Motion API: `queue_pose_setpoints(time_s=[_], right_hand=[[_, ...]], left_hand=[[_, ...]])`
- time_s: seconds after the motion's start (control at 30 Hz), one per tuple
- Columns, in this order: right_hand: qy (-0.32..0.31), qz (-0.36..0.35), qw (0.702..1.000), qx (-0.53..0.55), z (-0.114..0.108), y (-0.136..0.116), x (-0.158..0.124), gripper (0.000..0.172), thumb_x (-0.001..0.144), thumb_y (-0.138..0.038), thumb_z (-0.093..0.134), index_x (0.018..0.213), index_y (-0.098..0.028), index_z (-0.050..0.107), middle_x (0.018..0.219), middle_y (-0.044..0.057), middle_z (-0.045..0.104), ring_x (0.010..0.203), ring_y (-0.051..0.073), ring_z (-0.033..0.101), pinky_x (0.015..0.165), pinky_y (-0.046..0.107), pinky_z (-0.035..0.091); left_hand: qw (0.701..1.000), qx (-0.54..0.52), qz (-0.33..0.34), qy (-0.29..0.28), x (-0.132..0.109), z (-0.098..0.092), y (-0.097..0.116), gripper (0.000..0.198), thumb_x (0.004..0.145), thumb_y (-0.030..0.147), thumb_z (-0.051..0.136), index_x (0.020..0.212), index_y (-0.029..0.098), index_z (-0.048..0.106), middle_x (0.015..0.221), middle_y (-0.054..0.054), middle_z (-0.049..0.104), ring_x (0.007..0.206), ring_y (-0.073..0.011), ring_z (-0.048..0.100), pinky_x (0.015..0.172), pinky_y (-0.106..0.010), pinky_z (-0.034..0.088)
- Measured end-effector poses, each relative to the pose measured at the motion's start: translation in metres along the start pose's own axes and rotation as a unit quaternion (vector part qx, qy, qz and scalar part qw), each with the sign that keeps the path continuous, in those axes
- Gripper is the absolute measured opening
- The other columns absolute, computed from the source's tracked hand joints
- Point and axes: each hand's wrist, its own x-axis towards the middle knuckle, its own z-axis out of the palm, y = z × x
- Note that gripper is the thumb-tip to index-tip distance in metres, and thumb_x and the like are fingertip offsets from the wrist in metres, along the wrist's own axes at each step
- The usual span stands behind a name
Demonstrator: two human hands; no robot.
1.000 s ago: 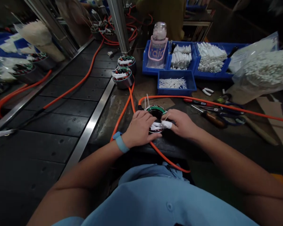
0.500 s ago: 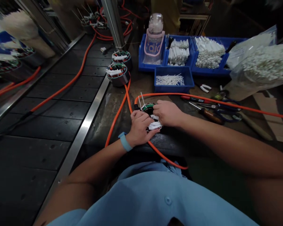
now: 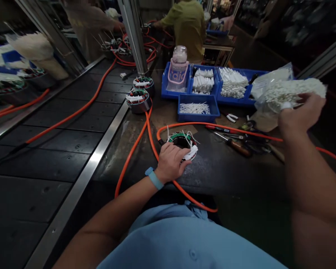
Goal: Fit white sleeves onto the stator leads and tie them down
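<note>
My left hand (image 3: 172,160) is closed on the near-left side of a ring-shaped wound motor stator (image 3: 182,134) on the bench. Its thumb and fingers press near white sleeving (image 3: 192,151) on the ring's near edge. White cable ties (image 3: 189,137) stick up from the stator, and an orange cable (image 3: 154,144) joins its left side. At the right, my right hand (image 3: 304,112) reaches to a clear bag of small white pieces (image 3: 282,91). The thumb and curled fingers look apart, with fingertips partly hidden among the pieces. A white bit (image 3: 286,105) shows at the thumb.
Two more stators (image 3: 138,100) stand at the bench's left edge, beside a slatted conveyor (image 3: 70,130). Blue bins hold white sleeves (image 3: 232,82), a bottle (image 3: 178,71) and cable ties (image 3: 194,108). Pliers (image 3: 232,117) and a screwdriver (image 3: 239,147) lie right. Two people (image 3: 189,30) work behind.
My right hand has left the stator and moved right to the bag. My left hand stays on the stator, where more cable ties now show. The view has tilted up, bringing co-workers into sight.
</note>
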Motion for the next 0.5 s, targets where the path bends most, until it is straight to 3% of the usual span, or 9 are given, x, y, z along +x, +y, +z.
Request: queue_pose_setpoints(time_s=[0.07,0.17,0.23,0.37,0.43,0.5], right_hand=[[-0.069,-0.021,0.995,-0.069,0.003,0.017,0.015,0.046,0.078,-0.031,0.062,0.112,-0.001,0.059,0.109,0.023,0.056,0.100,0.027,0.057,0.063,0.038,0.030],[-0.144,-0.070,0.981,-0.114,-0.001,0.018,0.019,0.038,0.080,-0.030,0.058,0.101,0.001,0.065,0.106,0.020,0.059,0.106,0.028,0.054,0.062,0.041,0.025],[-0.145,-0.074,0.979,-0.121,-0.003,0.014,0.019,0.036,0.084,-0.028,0.053,0.092,0.004,0.067,0.102,0.019,0.061,0.107,0.026,0.053,0.062,0.042,0.025],[-0.153,-0.012,0.984,-0.090,0.003,0.014,0.020,0.046,0.082,-0.037,0.052,0.067,0.005,0.065,0.108,0.020,0.058,0.109,0.025,0.053,0.059,0.041,0.025],[-0.136,0.033,0.987,-0.079,0.008,0.016,0.021,0.052,0.083,-0.043,0.049,0.070,0.004,0.065,0.109,0.022,0.058,0.105,0.027,0.056,0.058,0.042,0.025],[-0.102,0.107,0.986,-0.083,0.012,0.019,0.022,0.058,0.089,-0.045,0.038,0.085,0.006,0.065,0.100,0.025,0.061,0.099,0.028,0.060,0.057,0.043,0.023]], left_hand=[[0.999,-0.009,-0.034,-0.033,0.003,-0.004,0.005,0.034,0.084,0.030,0.056,0.115,0.016,0.053,0.093,-0.007,0.062,0.091,-0.0220,0.054,0.099,-0.045,0.032],[0.991,-0.052,-0.095,-0.082,0.007,-0.017,0.011,0.049,0.077,0.017,0.058,0.124,0.014,0.043,0.100,-0.007,0.060,0.098,-0.0220,0.053,0.105,-0.047,0.028],[0.985,-0.082,-0.131,-0.081,0.010,-0.022,0.012,0.051,0.073,0.014,0.061,0.121,0.015,0.044,0.096,-0.006,0.060,0.097,-0.0213,0.055,0.106,-0.047,0.027],[0.979,-0.105,-0.160,-0.072,0.012,-0.024,0.011,0.050,0.070,0.012,0.064,0.116,0.015,0.044,0.094,-0.004,0.060,0.096,-0.0205,0.056,0.107,-0.047,0.027],[0.979,-0.105,-0.145,-0.095,0.013,-0.026,0.011,0.051,0.071,0.015,0.065,0.117,0.015,0.044,0.095,-0.004,0.061,0.098,-0.0210,0.056,0.107,-0.047,0.027],[0.980,-0.095,-0.135,-0.111,0.014,-0.027,0.010,0.049,0.072,0.017,0.066,0.116,0.016,0.045,0.096,-0.004,0.061,0.098,-0.0212,0.057,0.107,-0.047,0.027]])
